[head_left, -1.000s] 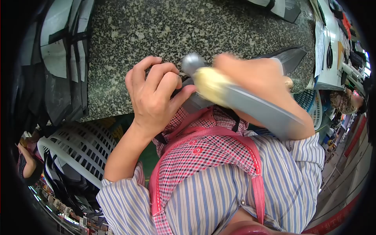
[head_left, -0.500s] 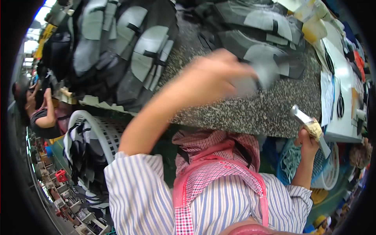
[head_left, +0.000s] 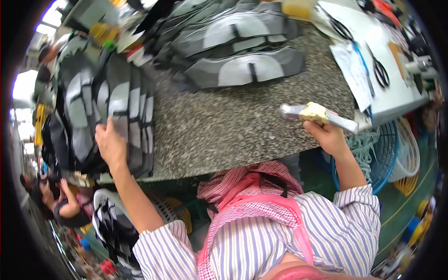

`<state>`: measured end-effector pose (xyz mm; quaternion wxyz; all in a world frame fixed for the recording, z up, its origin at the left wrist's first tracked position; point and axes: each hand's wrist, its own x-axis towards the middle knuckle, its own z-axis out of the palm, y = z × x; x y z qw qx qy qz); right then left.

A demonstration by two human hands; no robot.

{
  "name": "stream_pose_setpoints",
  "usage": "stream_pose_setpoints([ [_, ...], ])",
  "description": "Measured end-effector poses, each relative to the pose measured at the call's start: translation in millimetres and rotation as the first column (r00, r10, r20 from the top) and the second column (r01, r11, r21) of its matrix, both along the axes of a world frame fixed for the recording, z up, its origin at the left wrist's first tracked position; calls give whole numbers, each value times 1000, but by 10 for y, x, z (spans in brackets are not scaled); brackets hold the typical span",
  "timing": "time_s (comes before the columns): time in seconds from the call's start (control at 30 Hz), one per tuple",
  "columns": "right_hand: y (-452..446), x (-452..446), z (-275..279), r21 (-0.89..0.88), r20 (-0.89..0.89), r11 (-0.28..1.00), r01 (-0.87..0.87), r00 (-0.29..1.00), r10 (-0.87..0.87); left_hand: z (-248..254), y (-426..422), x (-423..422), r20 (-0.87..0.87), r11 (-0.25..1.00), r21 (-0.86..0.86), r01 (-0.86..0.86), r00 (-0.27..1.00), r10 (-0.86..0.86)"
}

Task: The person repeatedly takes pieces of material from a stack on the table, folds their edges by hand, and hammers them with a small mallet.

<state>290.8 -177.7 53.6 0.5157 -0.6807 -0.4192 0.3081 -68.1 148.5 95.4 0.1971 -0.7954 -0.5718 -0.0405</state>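
My left hand (head_left: 112, 145) is at the left stack, its fingers closed on a dark grey sheet piece (head_left: 119, 100) with a light grey curved patch and a black strip. The fingertips are partly hidden among the layers. My right hand (head_left: 328, 136) grips a hammer (head_left: 313, 112) above the right part of the table. It has a round metal face at one end, a flat metal tail at the other, and yellowish wrapping around the middle. Beyond the hands, a similar grey piece (head_left: 252, 70) lies at the near side of a second stack.
The speckled table (head_left: 224, 126) spans the middle. Black scissors (head_left: 380, 72) and papers lie on a white surface (head_left: 396, 102) at right. A blue basket (head_left: 389, 154) with pale strips stands below it. A white basket (head_left: 100, 200) holds dark scraps at lower left. Another person (head_left: 70, 205) works beyond.
My left hand has moved from the far stack to the left stack. My right hand has brought the hammer in over the table, turning it flatter. The view has swung left.
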Motion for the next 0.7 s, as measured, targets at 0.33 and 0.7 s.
stream_pose_setpoints([
  [0.33, 201, 302, -85, 21, -329, 980, 198, 927, -181, -521, -729, 2645, 296, 369, 20, 929, 347, -890],
  [0.7, -438, 1254, -970, 70, -509, 980, 186, 852, -126, -322, -1639, 1186, 620, 374, -401, 836, 549, -561],
])
